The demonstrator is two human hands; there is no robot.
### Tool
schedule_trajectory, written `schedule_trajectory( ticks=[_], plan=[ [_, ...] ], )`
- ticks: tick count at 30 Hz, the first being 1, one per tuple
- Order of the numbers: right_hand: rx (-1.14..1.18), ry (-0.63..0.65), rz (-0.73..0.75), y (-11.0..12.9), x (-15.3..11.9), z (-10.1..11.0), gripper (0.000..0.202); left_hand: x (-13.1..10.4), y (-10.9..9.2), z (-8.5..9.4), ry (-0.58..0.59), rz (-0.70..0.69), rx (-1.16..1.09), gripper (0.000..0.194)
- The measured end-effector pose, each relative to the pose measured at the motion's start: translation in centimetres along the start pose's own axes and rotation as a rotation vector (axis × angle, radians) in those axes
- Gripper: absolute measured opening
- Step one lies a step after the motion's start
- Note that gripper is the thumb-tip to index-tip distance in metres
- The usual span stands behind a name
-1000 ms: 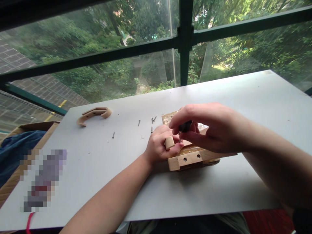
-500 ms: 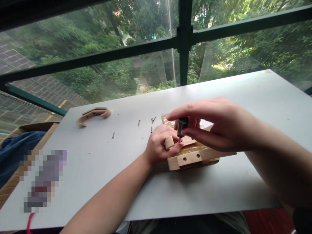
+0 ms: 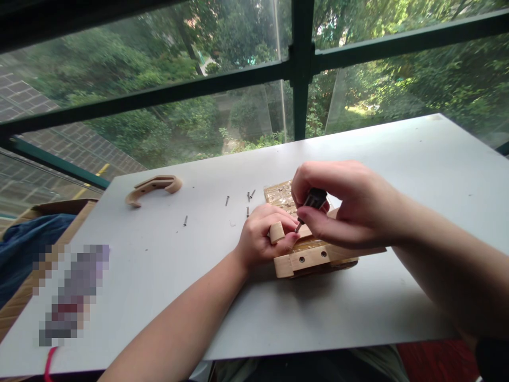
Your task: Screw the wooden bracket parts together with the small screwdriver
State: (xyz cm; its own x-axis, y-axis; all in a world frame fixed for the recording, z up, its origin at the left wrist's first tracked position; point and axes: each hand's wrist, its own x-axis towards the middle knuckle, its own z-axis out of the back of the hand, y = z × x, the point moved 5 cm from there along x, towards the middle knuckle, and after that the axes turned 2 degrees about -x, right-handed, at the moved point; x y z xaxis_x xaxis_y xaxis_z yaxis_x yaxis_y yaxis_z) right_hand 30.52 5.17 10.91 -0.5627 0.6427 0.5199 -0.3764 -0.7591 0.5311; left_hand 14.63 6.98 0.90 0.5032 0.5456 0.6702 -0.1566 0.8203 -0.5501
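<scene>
My right hand (image 3: 350, 204) is closed around the black handle of a screwdriver (image 3: 317, 197). Its shaft slants down to the left, and the tip is close to my left thumb. My left hand (image 3: 258, 233) grips a pale wooden piece (image 3: 277, 232), whose rounded end sticks out between the fingers. Nearer to me lies a second wooden piece (image 3: 310, 259) with two dark screw holes or heads in its side. Both pieces rest on a tape-wrapped, brownish block (image 3: 278, 192). Whether a screw sits under the screwdriver tip is hidden by my fingers.
Several loose screws (image 3: 227, 200) lie on the white table (image 3: 159, 297) beyond my left hand. A curved wooden piece (image 3: 153, 185) stands at the far left. A pixelated object (image 3: 73, 292) and a red cord (image 3: 49, 363) lie left, beside a cardboard box (image 3: 85, 212).
The screwdriver has gone from nearly upright to leaning right, and my right fingers have curled in around its handle. My left hand and the wooden pieces stay in place.
</scene>
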Motion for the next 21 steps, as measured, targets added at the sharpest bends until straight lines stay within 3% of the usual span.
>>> schedule_trajectory(
  ticks=[8,14,21],
  plan=[
    [0.120,0.086,0.094,0.16,-0.25,-0.55,0.016,-0.56,0.26,-0.12,-0.018,0.041,0.038,0.015],
    [0.172,0.239,0.005,0.76,-0.61,-0.09,0.039,-0.36,0.28,-0.04,0.002,0.047,0.014,0.014],
    [0.096,0.198,-0.035,-0.06,-0.79,-0.12,0.039,-0.51,0.63,-0.06,-0.003,0.043,0.016,0.012]
  ],
)
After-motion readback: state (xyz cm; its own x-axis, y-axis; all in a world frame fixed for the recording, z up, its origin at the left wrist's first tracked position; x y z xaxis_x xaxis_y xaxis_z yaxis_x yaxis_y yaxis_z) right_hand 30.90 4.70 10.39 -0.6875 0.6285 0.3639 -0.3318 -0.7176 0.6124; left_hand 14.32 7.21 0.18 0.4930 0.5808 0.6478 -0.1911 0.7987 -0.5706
